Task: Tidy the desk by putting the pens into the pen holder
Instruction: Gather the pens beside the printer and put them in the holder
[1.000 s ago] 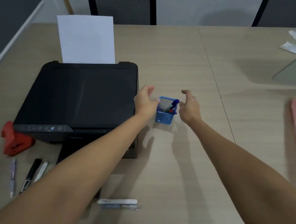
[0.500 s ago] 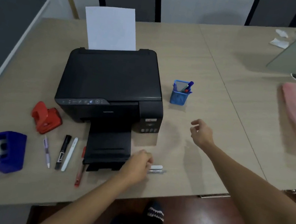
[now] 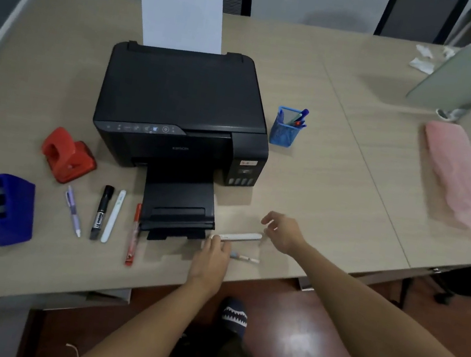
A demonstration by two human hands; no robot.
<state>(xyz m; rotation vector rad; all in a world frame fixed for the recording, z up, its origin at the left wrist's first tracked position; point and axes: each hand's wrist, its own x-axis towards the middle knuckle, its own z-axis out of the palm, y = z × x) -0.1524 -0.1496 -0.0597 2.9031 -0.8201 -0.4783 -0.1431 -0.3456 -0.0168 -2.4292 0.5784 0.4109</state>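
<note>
A blue mesh pen holder [image 3: 285, 130] stands right of the printer with several pens in it. My left hand [image 3: 214, 256] pinches one end of a white pen [image 3: 242, 237] near the front edge of the desk. My right hand [image 3: 284, 232] hovers open at the pen's other end, fingers spread. A thin grey pen [image 3: 244, 258] lies on the desk just below the white one. Left of the printer tray lie a red pen [image 3: 133, 234], a white pen [image 3: 113, 216], a black marker [image 3: 101, 212] and a purple pen [image 3: 73, 210].
A black printer [image 3: 183, 108] with a paper sheet and an extended tray [image 3: 178, 209] fills the desk's middle. A red hole punch [image 3: 66, 155] and a blue tape dispenser [image 3: 5, 210] sit at the left. A pink cloth [image 3: 468, 181] lies at the right.
Both hands came back from the pen holder to the desk's front edge. My left hand took hold of the white pen and my right hand moved in beside it.
</note>
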